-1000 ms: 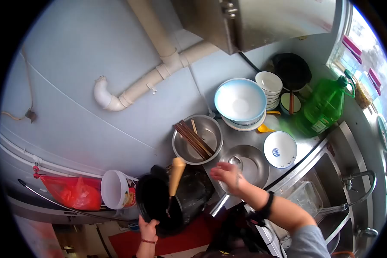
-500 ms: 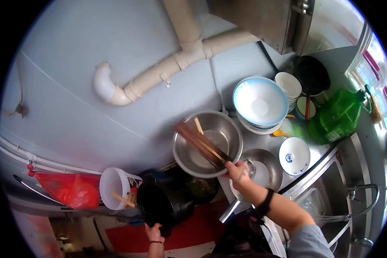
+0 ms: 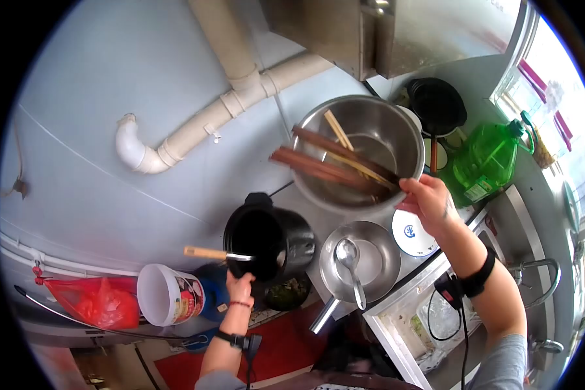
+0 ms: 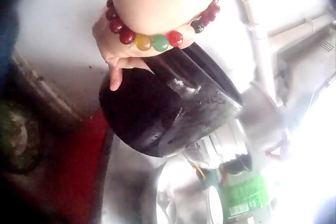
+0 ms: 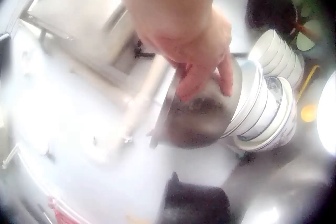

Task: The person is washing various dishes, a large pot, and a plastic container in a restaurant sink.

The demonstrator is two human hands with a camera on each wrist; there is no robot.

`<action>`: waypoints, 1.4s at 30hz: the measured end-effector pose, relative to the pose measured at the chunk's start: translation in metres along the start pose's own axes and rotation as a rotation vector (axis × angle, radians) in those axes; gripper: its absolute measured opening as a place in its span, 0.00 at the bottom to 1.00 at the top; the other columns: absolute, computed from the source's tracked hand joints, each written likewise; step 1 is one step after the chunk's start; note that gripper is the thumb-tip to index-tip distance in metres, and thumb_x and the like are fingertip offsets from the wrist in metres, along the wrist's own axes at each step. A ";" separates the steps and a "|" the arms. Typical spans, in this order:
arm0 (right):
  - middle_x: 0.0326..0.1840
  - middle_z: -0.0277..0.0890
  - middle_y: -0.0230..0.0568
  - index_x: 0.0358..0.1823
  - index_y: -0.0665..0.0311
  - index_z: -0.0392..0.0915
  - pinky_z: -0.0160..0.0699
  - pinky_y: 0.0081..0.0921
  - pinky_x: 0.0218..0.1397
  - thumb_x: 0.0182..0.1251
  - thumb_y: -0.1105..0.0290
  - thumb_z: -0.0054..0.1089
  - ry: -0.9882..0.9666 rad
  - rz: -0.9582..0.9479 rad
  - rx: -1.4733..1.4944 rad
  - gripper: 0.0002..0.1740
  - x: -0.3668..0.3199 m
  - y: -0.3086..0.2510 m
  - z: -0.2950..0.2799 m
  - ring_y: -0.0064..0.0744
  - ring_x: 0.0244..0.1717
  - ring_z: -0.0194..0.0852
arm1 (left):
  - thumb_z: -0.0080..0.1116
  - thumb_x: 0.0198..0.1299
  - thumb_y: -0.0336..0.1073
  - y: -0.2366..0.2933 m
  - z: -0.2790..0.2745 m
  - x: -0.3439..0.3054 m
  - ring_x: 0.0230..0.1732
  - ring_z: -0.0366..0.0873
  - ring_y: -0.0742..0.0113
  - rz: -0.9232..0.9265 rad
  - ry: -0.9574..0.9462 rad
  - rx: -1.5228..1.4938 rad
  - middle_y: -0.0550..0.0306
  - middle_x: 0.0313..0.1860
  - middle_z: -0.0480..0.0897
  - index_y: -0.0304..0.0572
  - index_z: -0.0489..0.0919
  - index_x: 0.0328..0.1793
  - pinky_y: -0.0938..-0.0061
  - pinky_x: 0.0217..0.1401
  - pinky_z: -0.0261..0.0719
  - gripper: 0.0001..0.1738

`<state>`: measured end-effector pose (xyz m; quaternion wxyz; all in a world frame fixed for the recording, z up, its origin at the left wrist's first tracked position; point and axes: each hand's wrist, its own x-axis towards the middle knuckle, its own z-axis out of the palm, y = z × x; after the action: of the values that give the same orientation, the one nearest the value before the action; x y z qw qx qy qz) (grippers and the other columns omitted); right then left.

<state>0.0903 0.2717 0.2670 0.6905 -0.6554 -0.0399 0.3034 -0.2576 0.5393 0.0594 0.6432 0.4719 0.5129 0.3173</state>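
My left hand holds a deep black pot by its near side, its dark mouth tilted toward me. A utensil with a wooden handle sticks out of the pot to the left; its far end is hidden inside. My right hand grips the rim of a large steel basin, thumb over the edge and fingers beneath. Brown chopsticks and a few pale ones lie across the basin. In the right wrist view, the basin overlaps stacked bowls.
A steel saucepan with a metal spoon in it sits by the counter's front edge. Close by lie a white bowl, a green oil jug and the sink. A white bucket and red bag are at left.
My right hand has taken hold of the basin and carried it up and right, over the bowls. My left hand has raised the pot toward the counter; its wooden-handled utensil has swung left.
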 end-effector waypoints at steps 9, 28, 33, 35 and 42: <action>0.34 0.77 0.49 0.39 0.79 0.72 0.87 0.25 0.40 0.64 0.74 0.58 0.041 0.039 0.265 0.11 0.059 0.022 0.019 0.37 0.32 0.81 | 0.56 0.39 0.15 0.005 0.102 0.046 0.41 0.75 0.64 0.127 0.045 0.149 0.54 0.43 0.79 0.34 0.73 0.54 0.71 0.42 0.76 0.29; 0.53 0.76 0.36 0.57 0.65 0.75 0.69 0.25 0.62 0.67 0.69 0.59 0.068 0.001 0.389 0.18 -0.053 0.091 -0.126 0.26 0.58 0.71 | 0.62 0.56 0.54 -0.008 0.100 0.070 0.60 0.70 0.55 -0.258 -0.350 0.019 0.52 0.67 0.67 0.47 0.60 0.72 0.63 0.65 0.66 0.41; 0.49 0.75 0.37 0.60 0.63 0.72 0.72 0.26 0.55 0.63 0.70 0.60 0.650 0.442 0.474 0.23 -0.175 0.316 -0.234 0.29 0.51 0.72 | 0.58 0.61 0.52 0.007 0.088 -0.021 0.61 0.69 0.61 0.025 -0.039 0.193 0.50 0.61 0.71 0.42 0.65 0.67 0.67 0.64 0.65 0.34; 0.47 0.74 0.41 0.66 0.64 0.64 0.73 0.29 0.46 0.58 0.73 0.60 0.938 0.653 0.217 0.32 -0.222 0.446 -0.298 0.30 0.42 0.69 | 0.57 0.63 0.49 0.022 0.102 -0.074 0.61 0.68 0.62 0.206 -0.093 0.281 0.50 0.60 0.72 0.41 0.65 0.66 0.67 0.61 0.65 0.31; 0.49 0.75 0.48 0.62 0.62 0.64 0.73 0.37 0.52 0.52 0.73 0.64 1.311 0.965 0.028 0.33 -0.307 0.506 -0.381 0.39 0.51 0.72 | 0.52 0.64 0.26 -0.008 0.250 -0.308 0.45 0.81 0.63 0.000 -1.103 0.464 0.48 0.49 0.81 0.34 0.71 0.61 0.75 0.50 0.78 0.19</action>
<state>-0.1721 -0.2309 -0.1506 0.3746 -0.6362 0.6633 0.1227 -0.1026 0.1915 0.1701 0.6947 0.6950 0.1592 -0.0948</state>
